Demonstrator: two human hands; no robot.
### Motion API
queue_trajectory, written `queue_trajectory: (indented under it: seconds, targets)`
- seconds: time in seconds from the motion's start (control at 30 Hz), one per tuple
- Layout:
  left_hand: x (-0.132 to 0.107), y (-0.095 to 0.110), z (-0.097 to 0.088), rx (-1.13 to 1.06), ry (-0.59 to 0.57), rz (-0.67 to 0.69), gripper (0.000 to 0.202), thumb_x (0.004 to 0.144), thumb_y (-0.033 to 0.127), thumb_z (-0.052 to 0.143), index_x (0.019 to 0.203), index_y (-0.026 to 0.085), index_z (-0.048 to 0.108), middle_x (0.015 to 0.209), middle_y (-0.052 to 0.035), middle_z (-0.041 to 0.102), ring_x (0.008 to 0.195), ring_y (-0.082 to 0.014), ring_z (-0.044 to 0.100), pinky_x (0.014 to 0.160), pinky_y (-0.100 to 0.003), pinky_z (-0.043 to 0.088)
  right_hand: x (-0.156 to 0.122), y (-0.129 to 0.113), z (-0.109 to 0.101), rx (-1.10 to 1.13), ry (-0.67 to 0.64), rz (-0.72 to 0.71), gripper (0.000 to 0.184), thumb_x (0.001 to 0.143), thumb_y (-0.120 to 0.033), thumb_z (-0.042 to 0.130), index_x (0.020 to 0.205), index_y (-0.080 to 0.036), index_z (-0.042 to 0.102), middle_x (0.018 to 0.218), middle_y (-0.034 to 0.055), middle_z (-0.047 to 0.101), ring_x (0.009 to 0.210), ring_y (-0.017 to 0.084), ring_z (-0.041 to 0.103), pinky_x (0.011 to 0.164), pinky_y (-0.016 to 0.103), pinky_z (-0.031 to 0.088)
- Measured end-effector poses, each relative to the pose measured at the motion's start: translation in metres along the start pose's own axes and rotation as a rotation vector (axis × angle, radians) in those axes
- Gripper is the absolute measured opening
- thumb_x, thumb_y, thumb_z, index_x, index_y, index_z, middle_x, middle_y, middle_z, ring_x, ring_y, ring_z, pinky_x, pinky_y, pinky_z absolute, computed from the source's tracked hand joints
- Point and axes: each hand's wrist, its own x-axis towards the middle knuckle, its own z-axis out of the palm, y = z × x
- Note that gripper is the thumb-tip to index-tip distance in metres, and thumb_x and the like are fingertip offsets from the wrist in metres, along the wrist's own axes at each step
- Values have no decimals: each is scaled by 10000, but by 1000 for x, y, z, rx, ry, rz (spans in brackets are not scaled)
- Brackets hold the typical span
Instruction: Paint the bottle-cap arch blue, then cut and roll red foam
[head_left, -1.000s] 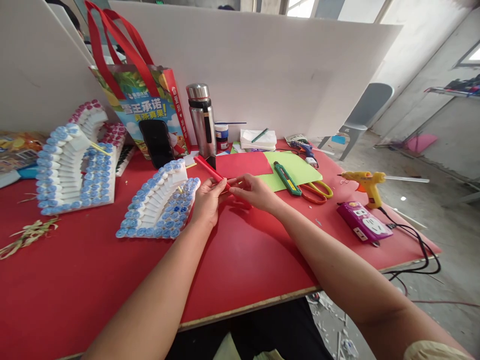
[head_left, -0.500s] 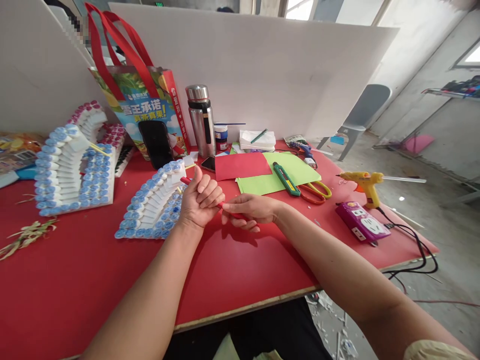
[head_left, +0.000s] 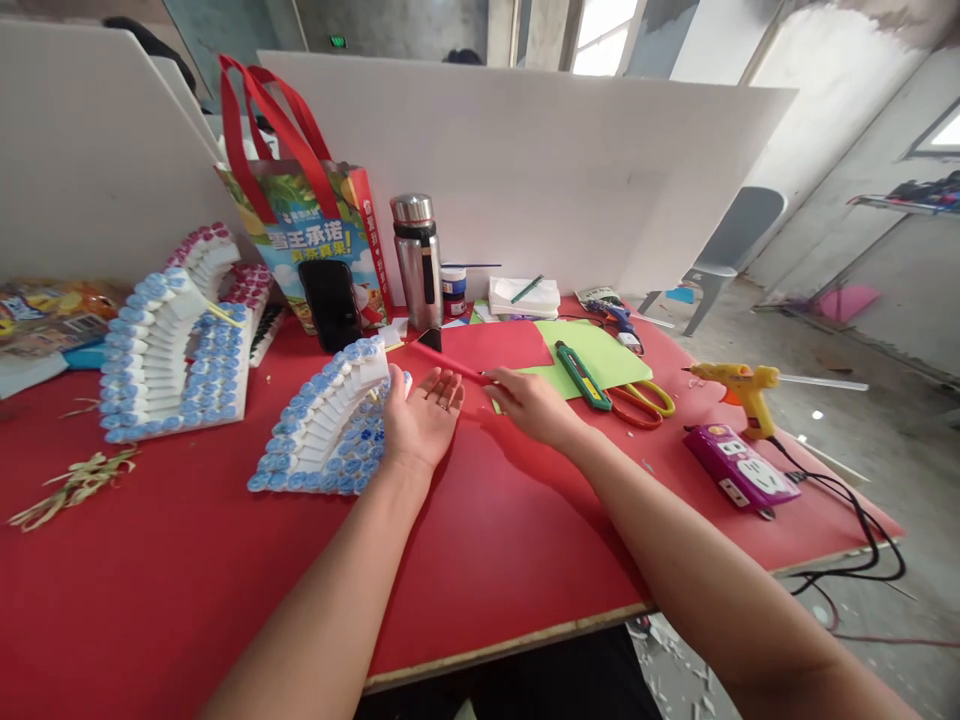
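Note:
My right hand pinches one end of a thin rolled red paper stick, which points away to the upper left over the red table. Palm up and fingers spread, my left hand lies open just below the stick and holds nothing. It rests beside a fan-shaped model of white tubes with blue caps. A red paper sheet and a green paper sheet lie just beyond my hands.
A green utility knife, scissors, a yellow glue gun and a purple power strip lie to the right. A second capped model, a bag, a phone and a steel flask stand at the back.
My left hand was wrapped round the red stick; it has let go and now lies open, palm up. My right hand keeps the stick and has lifted it away from me.

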Motion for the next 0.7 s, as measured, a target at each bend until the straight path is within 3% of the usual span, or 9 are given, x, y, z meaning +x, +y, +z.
queue_trajectory:
  seconds: [0.07,0.17,0.27,0.4,0.53,0.63,0.7]
  targets:
    - [0,-2,-2,25,-4,-38,543,871,669,562,918,137,660,936,-124,705,921,-219,702,814,-341,578,2,15,-4,-19,138,108,292,1027,-340,426,1126,-184,652,925,65,712,767,179,622,683,252,385]
    - [2,-5,-6,48,-72,-110,533,917,616,528,971,106,672,941,-134,716,905,-228,709,805,-358,586,5,30,-7,-130,199,168,284,999,-279,461,1144,-169,678,1043,103,702,903,213,639,762,276,411]
    - [3,-7,-9,53,-97,-124,506,939,571,525,996,94,686,883,-119,718,806,-200,709,749,-334,589,19,33,-10,-294,151,160,294,993,-244,456,1158,-190,693,1057,107,696,962,234,637,807,305,400]
    - [3,-7,-9,42,-121,-154,469,949,532,533,969,94,698,829,-111,708,721,-180,690,675,-309,581,64,37,-19,-461,70,132,329,1004,-214,405,1138,-189,705,1037,122,711,967,252,643,859,353,388]
    - [2,-5,-9,40,-123,-171,437,954,502,542,949,95,701,827,-110,706,708,-178,685,654,-303,578,106,45,-25,-479,127,104,421,974,-193,461,1384,-164,552,1381,158,598,1317,294,488,1031,412,342]
    - [1,-5,-8,36,-129,-181,418,947,493,559,957,101,704,828,-107,705,710,-173,684,656,-293,574,105,39,-14,-429,116,84,481,964,-226,478,1433,-123,488,1478,178,514,1360,294,455,1061,426,358]
    - [0,-6,-7,44,-133,-194,410,939,493,573,945,107,709,822,-106,702,707,-170,680,661,-289,571,91,27,0,-399,21,18,483,948,-290,513,1395,-106,521,1455,188,536,1327,295,494,1070,426,369]
